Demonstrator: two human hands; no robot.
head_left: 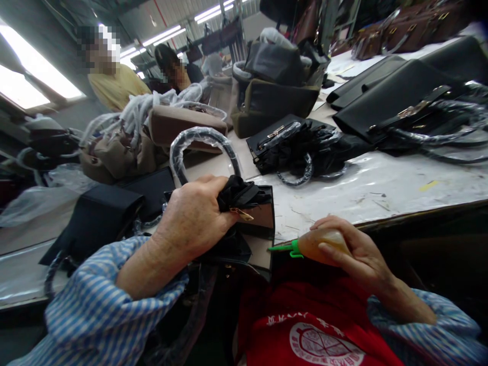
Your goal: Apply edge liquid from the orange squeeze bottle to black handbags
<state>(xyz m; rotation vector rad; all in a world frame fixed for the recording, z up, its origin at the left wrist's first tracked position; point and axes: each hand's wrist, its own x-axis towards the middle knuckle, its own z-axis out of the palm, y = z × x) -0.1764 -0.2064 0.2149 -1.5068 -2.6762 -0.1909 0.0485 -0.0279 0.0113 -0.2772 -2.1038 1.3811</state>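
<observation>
My left hand [196, 213] is closed around the gathered black lining of a black handbag [263, 203] at the table's front edge. A gold zipper pull hangs beside my fingers, and the bag's tan inner side faces right. One plastic-wrapped handle [204, 133] stands up behind my hand. In my right hand [358, 249] is a squeeze bottle [322, 245] of amber liquid, lying sideways with its green nozzle pointing left. The nozzle tip is at the bag's right edge; whether it touches, I cannot tell.
Black bag parts with wrapped handles [297, 145] lie behind on the white table [396, 188]. Taupe bags [186, 124] and dark olive bags [282, 101] are piled at the back. Black panels [415, 86] lie at right. Two people [114, 81] are beyond the table.
</observation>
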